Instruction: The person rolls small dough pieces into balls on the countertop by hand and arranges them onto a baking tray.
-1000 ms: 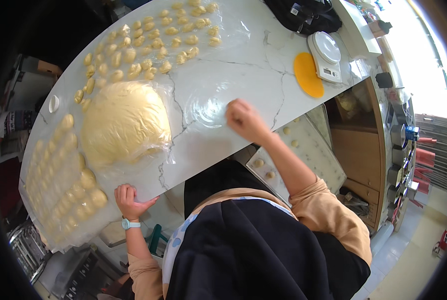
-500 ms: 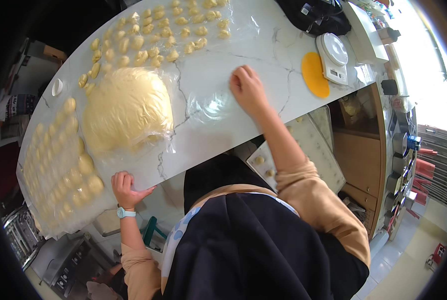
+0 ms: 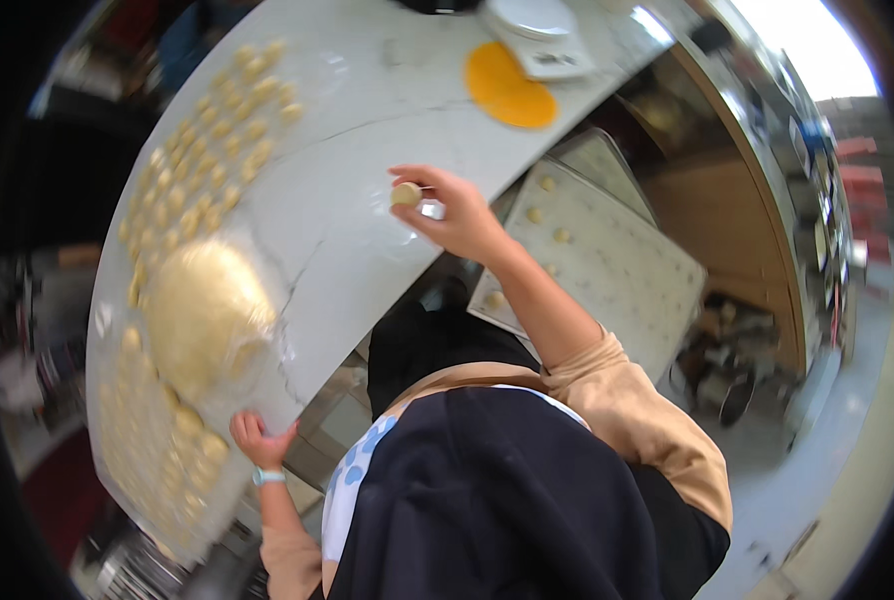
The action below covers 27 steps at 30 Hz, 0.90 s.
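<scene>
Between the thumb and fingers of my right hand (image 3: 459, 212) is a small pale dough ball (image 3: 405, 195), held just above the marble-patterned table (image 3: 337, 130). My left hand (image 3: 263, 440) rests on the table's near edge, thumb stretched out to the side, with nothing in it. Beside it, to the far left, a large yellow lump of dough (image 3: 202, 310) lies under clear plastic film. Rows of small dough pieces (image 3: 207, 150) spread behind that lump. More dough balls (image 3: 157, 440) lie under film at the table's left end.
Below the table edge, to my right, a pale tray (image 3: 627, 265) carries several dough balls spaced apart. A yellow flat scraper (image 3: 507, 88) lies by a white kitchen scale (image 3: 542, 35) at the far side. A wooden cabinet (image 3: 727, 200) stands on the right.
My view has turned to the right. My right hand has lifted from the tabletop and turned, and a dough ball now shows in its fingers. My left hand stays at the table edge.
</scene>
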Tool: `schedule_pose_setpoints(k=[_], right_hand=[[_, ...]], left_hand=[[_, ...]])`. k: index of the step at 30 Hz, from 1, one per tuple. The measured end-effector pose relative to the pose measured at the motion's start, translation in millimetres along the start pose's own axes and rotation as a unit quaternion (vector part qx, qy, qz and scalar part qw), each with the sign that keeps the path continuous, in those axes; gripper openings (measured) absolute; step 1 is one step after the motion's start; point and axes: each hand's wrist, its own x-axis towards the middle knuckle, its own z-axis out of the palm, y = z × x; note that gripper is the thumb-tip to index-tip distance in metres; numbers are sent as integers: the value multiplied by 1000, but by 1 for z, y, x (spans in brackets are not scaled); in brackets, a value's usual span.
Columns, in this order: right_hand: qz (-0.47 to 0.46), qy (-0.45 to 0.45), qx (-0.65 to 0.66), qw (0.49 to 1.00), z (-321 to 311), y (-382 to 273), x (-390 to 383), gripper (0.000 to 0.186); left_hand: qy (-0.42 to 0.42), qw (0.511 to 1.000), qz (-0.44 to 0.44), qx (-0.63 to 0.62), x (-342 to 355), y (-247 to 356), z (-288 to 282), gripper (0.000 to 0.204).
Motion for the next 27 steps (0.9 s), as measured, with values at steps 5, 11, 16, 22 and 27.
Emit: schedule_pose_setpoints(k=[5,11,16,22,27], right_hand=[[195,283,111,933,-158,94,-106,33],[352,412,-112,833,-210,244,-174,37],[298,442,-246,810,-200,284,-144,32],[259,423,-324,805,-219,263,-144,38],[33,457,-264,848,-138,87,-34,26]], left_hand=[[-8,999,24,29,-6,7,-5,70],[-46,997,42,53,7,5,-2,68],[-67,994,23,77,0,0,-9,70],[-58,997,1,53,-4,-3,1,70],[-55,996,-39,57,-14,7,-7,69]])
